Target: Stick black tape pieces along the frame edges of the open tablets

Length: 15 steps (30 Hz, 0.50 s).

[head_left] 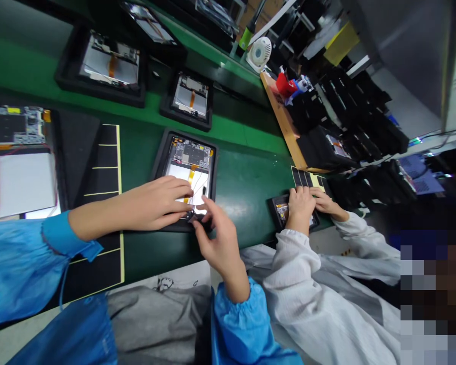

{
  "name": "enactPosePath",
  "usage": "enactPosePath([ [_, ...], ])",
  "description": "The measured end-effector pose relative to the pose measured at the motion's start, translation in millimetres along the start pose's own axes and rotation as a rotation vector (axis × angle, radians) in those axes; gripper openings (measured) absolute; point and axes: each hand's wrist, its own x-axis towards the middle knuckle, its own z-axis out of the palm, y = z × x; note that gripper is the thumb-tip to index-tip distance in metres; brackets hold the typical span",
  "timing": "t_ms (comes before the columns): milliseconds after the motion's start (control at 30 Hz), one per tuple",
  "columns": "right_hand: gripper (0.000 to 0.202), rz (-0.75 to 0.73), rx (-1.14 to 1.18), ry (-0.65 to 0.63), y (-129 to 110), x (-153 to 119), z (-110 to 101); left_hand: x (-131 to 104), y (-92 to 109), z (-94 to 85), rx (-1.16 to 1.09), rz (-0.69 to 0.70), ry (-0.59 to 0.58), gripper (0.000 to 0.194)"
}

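Observation:
An opened tablet (186,174) lies in a black foam tray (160,154), its circuit board at the far end and a white area with an orange ribbon cable (191,178) nearer me. My left hand (163,203) rests palm down over its near left part, fingers stretched out and slightly apart. At the near edge, my right hand (220,235) pinches a small dark part (192,216) between thumb and fingers. The left fingertips are close beside this part; whether they touch it I cannot tell. Thin dark wires run across the white area by the fingers.
More opened tablets in foam trays (112,63) stand at the back, and a larger-looking one (26,177) at left. To the right, a co-worker's hands (304,205) work over another tablet (281,210). A small white fan (259,53) and stacked black trays (349,111) stand beyond.

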Motion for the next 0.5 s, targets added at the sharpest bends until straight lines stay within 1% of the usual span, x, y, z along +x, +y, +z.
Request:
enactPosePath([
  [67, 0.069, -0.136, 0.0, -0.126, 9.3, 5.9, -4.7, -0.7, -1.5, 0.8, -0.03, -0.032, 0.003, 0.034],
  [133, 0.071, -0.187, -0.015, -0.188, 17.6, 10.3, -7.9, -0.5, -2.4, 0.1, -0.066, -0.054, 0.006, 0.034],
  [233, 0.07, -0.154, -0.032, -0.194, 25.0, 13.2, -11.3, 1.4, -2.7, -2.8, -0.074, -0.053, -0.037, 0.034],
  [300, 0.066, -0.136, -0.029, -0.194, 27.3, 13.9, -12.6, 2.8, -2.3, -4.4, -0.067, -0.042, -0.045, 0.036],
  [500, 0.053, -0.053, -0.024, -0.169, 32.1, 15.7, -12.7, 3.1, -1.1, -3.8, -0.162, -0.067, 0.012, 0.031],
])
